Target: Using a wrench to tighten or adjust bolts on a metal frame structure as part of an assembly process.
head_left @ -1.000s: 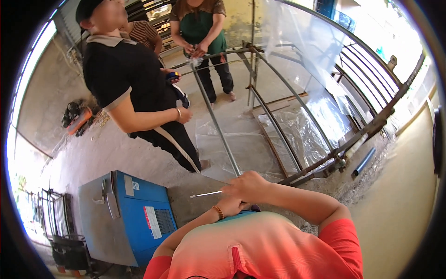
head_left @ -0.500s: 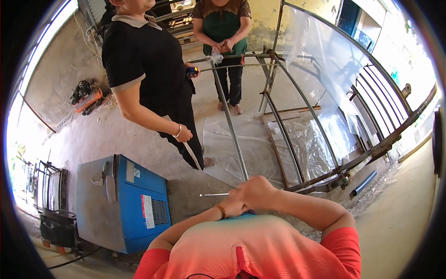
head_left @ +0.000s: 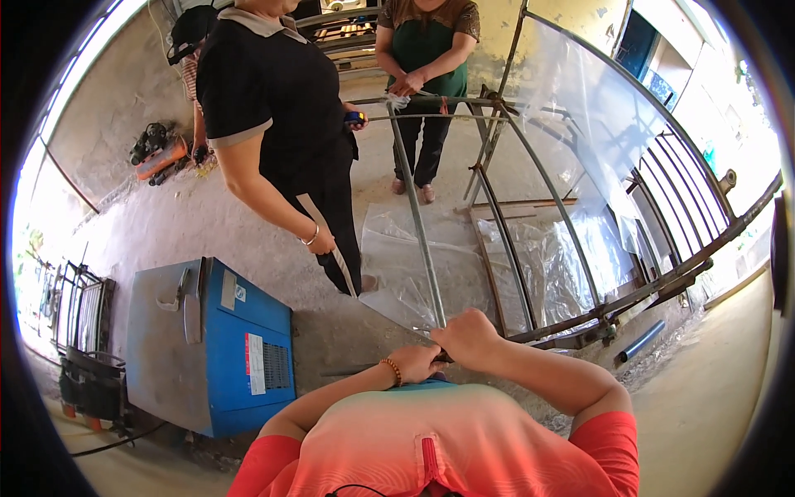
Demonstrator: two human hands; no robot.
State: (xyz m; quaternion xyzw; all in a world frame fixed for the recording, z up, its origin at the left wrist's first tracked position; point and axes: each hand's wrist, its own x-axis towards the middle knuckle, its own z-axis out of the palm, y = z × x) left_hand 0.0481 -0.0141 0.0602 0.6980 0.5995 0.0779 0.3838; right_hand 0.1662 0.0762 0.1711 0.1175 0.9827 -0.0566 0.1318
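sitting curled near the grey pole (head_left: 421, 224): left hand (head_left: 416, 363), right hand (head_left: 466, 337).

Clock centred on left hand (head_left: 414, 364) and right hand (head_left: 468, 335): cabinet (head_left: 211, 348) at 9 o'clock, machine (head_left: 160, 157) on floor (head_left: 248, 236) at 10, person (head_left: 273, 108) at 11. Frame (head_left: 505, 248) spans 12 to 2, second person (head_left: 431, 70) behind it at 12; pipe (head_left: 642, 341) on floor at 3.

Your left hand (head_left: 412, 364) and right hand (head_left: 466, 335) sit close together, lower centre, near metal pole (head_left: 420, 224); blue cabinet (head_left: 211, 348) lower left, clear plastic sheet (head_left: 592, 116) upper right.
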